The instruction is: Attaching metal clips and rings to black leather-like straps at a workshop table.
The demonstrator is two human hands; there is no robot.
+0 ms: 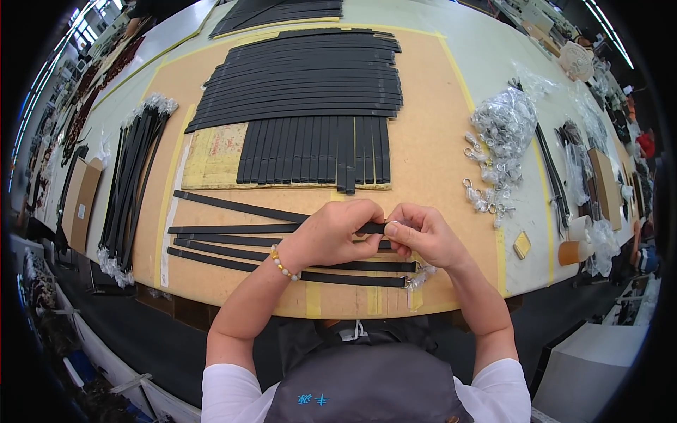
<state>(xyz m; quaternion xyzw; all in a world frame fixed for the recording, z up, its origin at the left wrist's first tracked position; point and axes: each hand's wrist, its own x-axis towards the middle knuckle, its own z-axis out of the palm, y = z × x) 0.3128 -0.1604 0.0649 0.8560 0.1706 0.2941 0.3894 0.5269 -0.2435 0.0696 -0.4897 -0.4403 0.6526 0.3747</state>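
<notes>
- The person's right hand [427, 234] has its grip pinching the end of a flat, narrow black strap [371, 228], thumb against fingers.
- The left hand [331, 236], just beside it, pinches the same strap in its grip.
- They hold it over the near part of the tan-topped table [427, 162], among loose black straps [352, 280].
- Over to the right lie silvery metal hooks in clear plastic [499, 169].

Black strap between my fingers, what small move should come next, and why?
Probably press the end of the black strap with the right hand while the left hand steadies it: the right thumb lies at that end, and the two nearest straps have plastic-wrapped fittings at their right ends. Whether this strap has one is hidden.
</notes>
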